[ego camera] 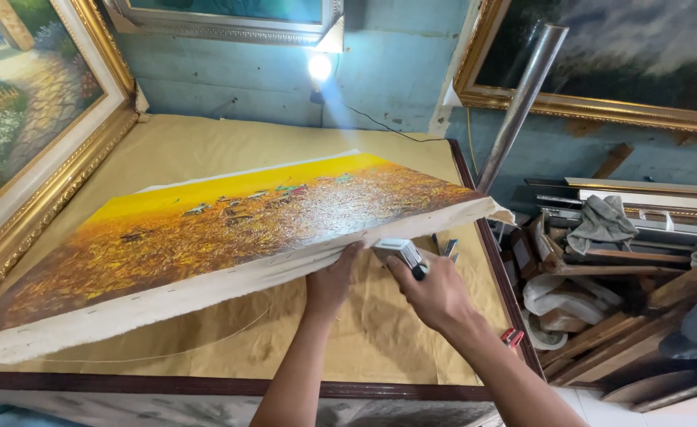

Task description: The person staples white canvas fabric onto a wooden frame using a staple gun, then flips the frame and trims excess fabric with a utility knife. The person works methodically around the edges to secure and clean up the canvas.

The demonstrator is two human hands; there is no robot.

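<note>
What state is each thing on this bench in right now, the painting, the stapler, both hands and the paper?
Painting: tilted up on its edge, canvas border loose.
Left hand: pressing the canvas edge.
Right hand: gripping the stapler.
Stapler: held against the canvas edge.
Brown paper: spread flat, creased.
Lamp: on.

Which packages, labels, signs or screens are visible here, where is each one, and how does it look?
No package, label, sign or screen is visible.
The left hand holds up the edge of a yellow-orange painted canvas.
The right hand holds a grey staple gun against the canvas edge.
Gold-framed paintings lean around the brown-paper-covered table.
</note>
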